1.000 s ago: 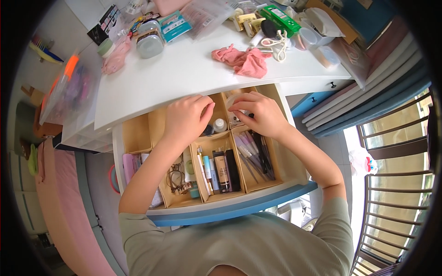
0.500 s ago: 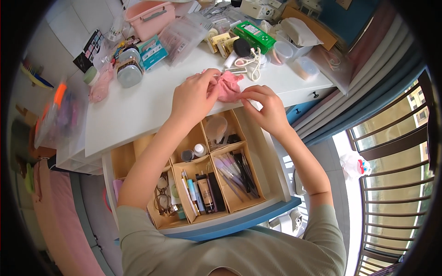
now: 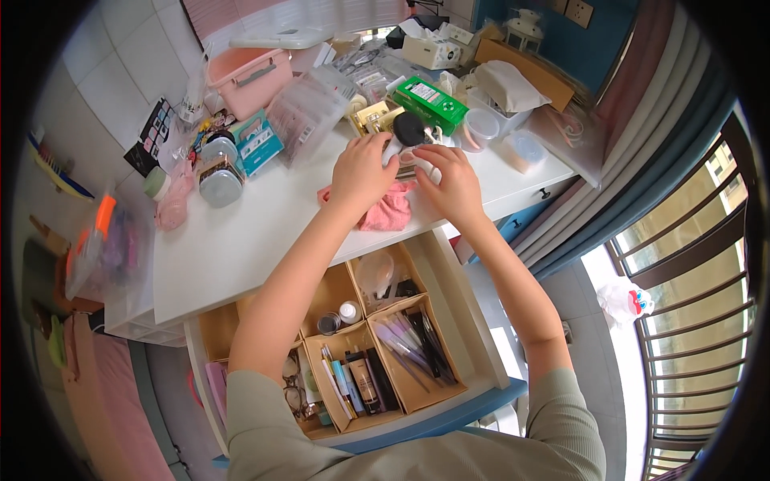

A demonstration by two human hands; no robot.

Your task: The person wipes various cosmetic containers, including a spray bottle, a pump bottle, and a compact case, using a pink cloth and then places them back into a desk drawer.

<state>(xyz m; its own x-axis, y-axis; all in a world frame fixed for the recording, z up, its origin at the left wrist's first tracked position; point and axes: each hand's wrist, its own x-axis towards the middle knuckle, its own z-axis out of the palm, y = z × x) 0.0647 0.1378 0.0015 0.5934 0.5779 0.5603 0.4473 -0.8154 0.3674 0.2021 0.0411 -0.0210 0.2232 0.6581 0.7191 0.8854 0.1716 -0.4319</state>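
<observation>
My left hand (image 3: 365, 172) is at the desk's front middle, its fingers closed at a small white cylinder (image 3: 391, 151). Close by, my right hand (image 3: 451, 180) curls its fingers over small white items; what they grip is partly hidden. A crumpled pink cloth (image 3: 387, 211) lies on the desk below both hands, untouched by the fingertips. A round black item (image 3: 409, 128) sits just beyond the fingers, beside gold-coloured boxes (image 3: 373, 119). The drawer under my forearms stands pulled out, with brown dividers (image 3: 358, 282) around pens and tubes (image 3: 361, 381), brushes (image 3: 417, 345) and small jars (image 3: 349, 311).
A green box (image 3: 431, 104), clear plastic tubs (image 3: 480, 128), clear bags (image 3: 309, 112) and a pink bin (image 3: 250, 84) crowd the back of the white desk (image 3: 265, 232). Lidded jars (image 3: 220, 180) stand to the left. Curtains (image 3: 642, 136) and a barred window lie right.
Both hands have let go of the pink cloth and moved farther back over the desk to the small white items. The cloth now lies on the desk. The view has shifted slightly.
</observation>
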